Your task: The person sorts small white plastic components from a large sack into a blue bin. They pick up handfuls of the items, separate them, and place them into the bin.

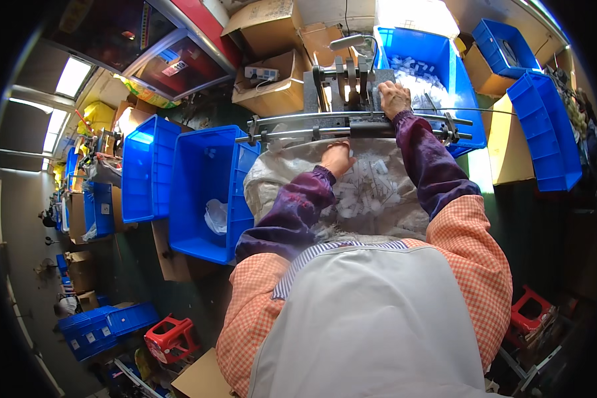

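A bench-mounted metal machine (348,83) with dark uprights and long horizontal rods stands before me. My right hand (395,98) rests on the machine's right side, its fingers bent over a part they hide. My left hand (338,158) is just below the front rods, its fingers curled close to the dark bar; whatever they hold is too small or hidden to make out. Beneath and to the right of it, a heap of small white translucent plastic pieces (371,189) lies on a pale cloth sheet (275,169) stretched between the machine and my lap.
A blue bin (467,99) of similar white pieces stands behind the machine's right end. At left, a deep blue bin (199,192) holds a clear plastic bag. Cardboard boxes (272,86) sit at the back. Red stools (171,338) stand behind me on both sides.
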Demonstrator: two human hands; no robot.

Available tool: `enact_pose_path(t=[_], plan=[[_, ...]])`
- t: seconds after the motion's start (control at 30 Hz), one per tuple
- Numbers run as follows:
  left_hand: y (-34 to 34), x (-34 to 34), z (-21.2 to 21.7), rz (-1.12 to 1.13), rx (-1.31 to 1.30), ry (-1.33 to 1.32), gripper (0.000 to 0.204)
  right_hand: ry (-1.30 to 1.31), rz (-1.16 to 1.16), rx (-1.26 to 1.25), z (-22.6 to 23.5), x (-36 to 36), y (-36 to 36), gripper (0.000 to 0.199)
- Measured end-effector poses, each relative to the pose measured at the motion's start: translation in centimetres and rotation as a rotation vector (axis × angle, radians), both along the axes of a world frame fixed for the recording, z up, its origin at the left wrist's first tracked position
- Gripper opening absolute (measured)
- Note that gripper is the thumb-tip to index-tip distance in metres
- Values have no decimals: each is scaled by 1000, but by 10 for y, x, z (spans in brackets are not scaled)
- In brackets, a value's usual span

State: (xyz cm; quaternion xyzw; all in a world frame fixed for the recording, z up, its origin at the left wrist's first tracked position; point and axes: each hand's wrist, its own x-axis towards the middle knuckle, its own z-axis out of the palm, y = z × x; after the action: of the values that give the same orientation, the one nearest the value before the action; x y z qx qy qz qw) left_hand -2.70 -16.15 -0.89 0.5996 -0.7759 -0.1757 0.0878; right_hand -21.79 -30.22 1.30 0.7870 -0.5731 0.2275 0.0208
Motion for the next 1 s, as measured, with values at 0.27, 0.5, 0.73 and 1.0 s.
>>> enact_pose_path(t=[0.27, 0.5, 0.73, 1.0], plan=[[1, 0, -14, -44, -60, 14, 28, 14, 16, 18, -10, 6, -11, 15], [28, -4, 7, 30, -200, 41, 20, -37, -3, 167, -15, 3, -22, 21], [47, -2, 15, 34, -188, 130, 22, 77, -223, 117, -15, -2, -13, 25], [61, -3, 36, 75, -268, 375, 27, 13, -211, 125, -16, 13, -1, 27]])
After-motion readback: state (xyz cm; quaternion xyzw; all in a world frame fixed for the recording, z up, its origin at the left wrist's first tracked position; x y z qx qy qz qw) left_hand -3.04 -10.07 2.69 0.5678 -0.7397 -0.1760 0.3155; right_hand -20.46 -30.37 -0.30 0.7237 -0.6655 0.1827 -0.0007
